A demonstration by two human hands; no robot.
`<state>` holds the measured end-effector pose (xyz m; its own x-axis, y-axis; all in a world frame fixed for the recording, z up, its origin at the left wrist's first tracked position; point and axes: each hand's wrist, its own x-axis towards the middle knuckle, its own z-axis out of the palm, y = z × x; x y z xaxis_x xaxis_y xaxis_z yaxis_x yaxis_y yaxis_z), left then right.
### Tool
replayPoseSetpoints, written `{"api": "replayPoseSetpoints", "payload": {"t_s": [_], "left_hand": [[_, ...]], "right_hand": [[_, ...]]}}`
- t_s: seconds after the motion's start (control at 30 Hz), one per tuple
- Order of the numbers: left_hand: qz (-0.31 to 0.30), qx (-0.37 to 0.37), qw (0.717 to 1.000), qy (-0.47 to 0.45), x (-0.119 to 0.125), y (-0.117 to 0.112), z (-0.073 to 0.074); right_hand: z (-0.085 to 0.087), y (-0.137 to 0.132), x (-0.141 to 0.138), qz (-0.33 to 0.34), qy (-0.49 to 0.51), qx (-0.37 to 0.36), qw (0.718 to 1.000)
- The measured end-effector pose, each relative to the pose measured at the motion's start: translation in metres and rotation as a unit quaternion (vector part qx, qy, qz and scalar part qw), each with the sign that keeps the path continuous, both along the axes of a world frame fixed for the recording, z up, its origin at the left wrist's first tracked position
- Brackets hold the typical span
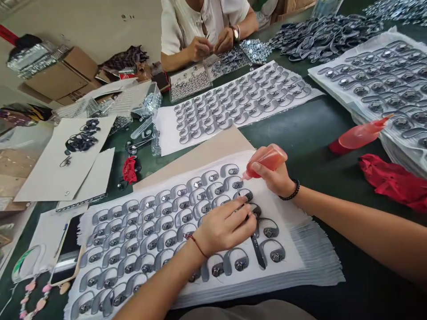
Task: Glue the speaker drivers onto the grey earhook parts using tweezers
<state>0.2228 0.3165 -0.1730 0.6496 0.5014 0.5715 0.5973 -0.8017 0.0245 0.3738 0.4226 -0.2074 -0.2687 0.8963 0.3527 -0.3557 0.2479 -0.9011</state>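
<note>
My right hand [275, 178] is closed around a small squeeze bottle [271, 158] of red liquid. The bottle is tilted, its nozzle pointing down and left, close to a grey hook-shaped part [233, 183] near the upper right of the sheet. My left hand [227, 224] is closed on black tweezers [258, 253], whose back end sticks out below the fingers. Their tips are partly hidden by the fingers, near another hook-shaped part [246, 194]. Rows of these grey parts, each with a round metallic piece, lie on a stack of white sheets [287, 218] beneath both hands.
Across the table a co-worker's hands [211, 46] work near a tray of small beads [190, 84]. Another filled sheet [167, 129] lies ahead. A second red bottle [356, 135] and red cloth [393, 178] are at right, a phone [66, 251] at left.
</note>
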Motion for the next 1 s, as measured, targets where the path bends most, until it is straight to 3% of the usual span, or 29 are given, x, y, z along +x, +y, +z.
{"api": "replayPoseSetpoints", "payload": {"t_s": [0.13, 0.33, 0.5, 0.63, 1.0], "left_hand": [[-0.030, -0.010, 0.999, 0.029, -0.004, 0.011, -0.004], [-0.024, -0.028, 0.998, 0.042, -0.005, 0.017, -0.007], [-0.011, -0.024, 0.999, 0.048, -0.005, 0.017, -0.009], [-0.014, -0.019, 0.999, 0.039, -0.005, 0.017, -0.010], [-0.011, -0.009, 0.998, 0.056, -0.005, 0.016, -0.011]], "right_hand": [[0.001, 0.003, 0.000, -0.013, 0.003, 0.003, 1.000], [0.000, 0.002, 0.000, 0.014, -0.010, 0.004, 1.000], [-0.002, 0.000, 0.004, -0.001, -0.103, 0.079, 0.992], [-0.003, -0.001, 0.006, 0.051, -0.188, 0.135, 0.972], [-0.006, -0.006, 0.006, 0.035, -0.209, 0.179, 0.961]]}}
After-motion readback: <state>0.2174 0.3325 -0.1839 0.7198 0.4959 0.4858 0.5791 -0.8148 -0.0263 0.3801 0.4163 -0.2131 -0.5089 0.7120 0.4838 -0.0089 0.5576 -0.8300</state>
